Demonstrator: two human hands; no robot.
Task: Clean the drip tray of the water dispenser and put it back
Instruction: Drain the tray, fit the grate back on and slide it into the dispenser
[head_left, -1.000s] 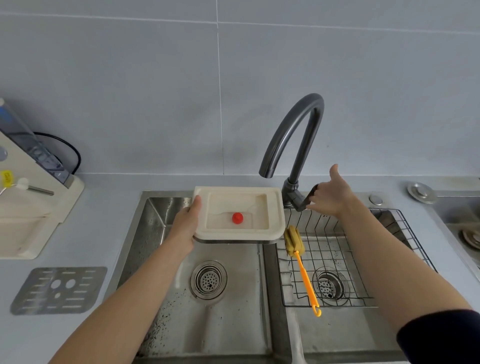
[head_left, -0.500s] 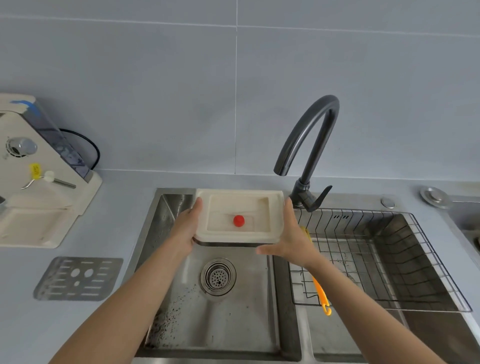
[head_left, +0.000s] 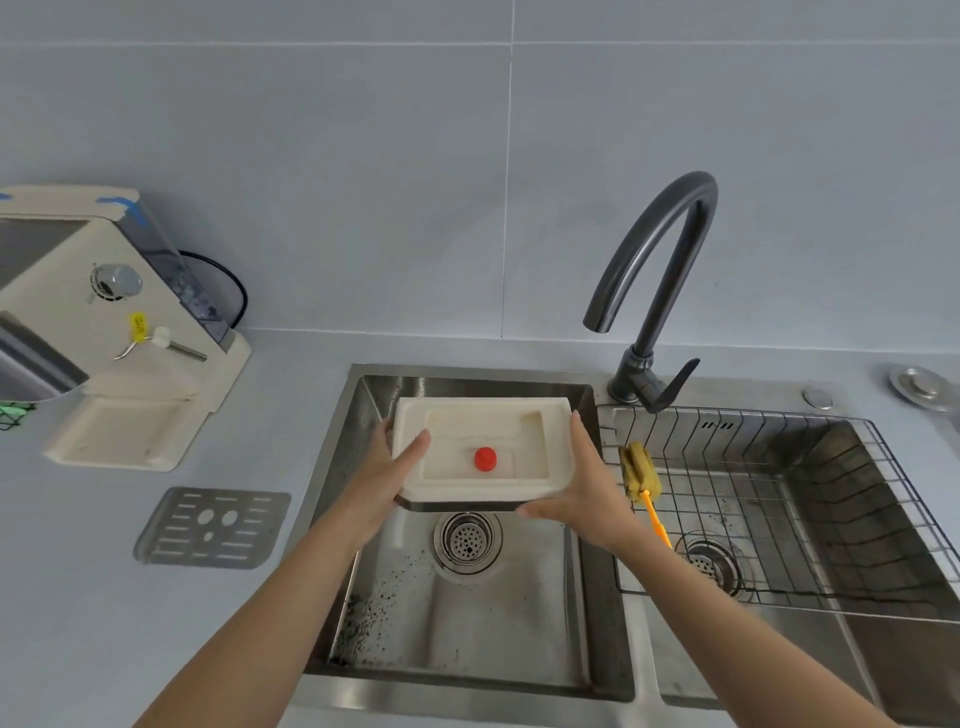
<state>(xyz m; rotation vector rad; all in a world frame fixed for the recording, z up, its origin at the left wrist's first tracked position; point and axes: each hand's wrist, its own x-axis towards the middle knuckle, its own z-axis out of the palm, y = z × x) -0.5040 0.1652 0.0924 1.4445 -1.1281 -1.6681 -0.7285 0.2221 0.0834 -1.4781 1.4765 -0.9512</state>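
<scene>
The cream drip tray (head_left: 457, 418) with a red float (head_left: 485, 459) in its well hangs level over the left sink basin (head_left: 467, 618). My left hand (head_left: 387, 473) grips its left edge, thumb on top. My right hand (head_left: 576, 483) holds its right edge and front corner. The water dispenser (head_left: 78, 312) stands at the far left on the counter, its base platform (head_left: 130, 426) bare. The metal tray grate (head_left: 213, 526) lies flat on the counter in front of it.
A dark curved faucet (head_left: 654, 291) rises behind the sinks, its spout to the right of the tray. The right basin holds a wire rack (head_left: 779, 499) and a yellow sponge brush (head_left: 640, 470) with an orange handle. A metal plug (head_left: 920, 387) sits far right.
My right hand left the faucet handle and took hold of the tray's right side. The tray has come slightly nearer and lower over the left basin. The view shifted left.
</scene>
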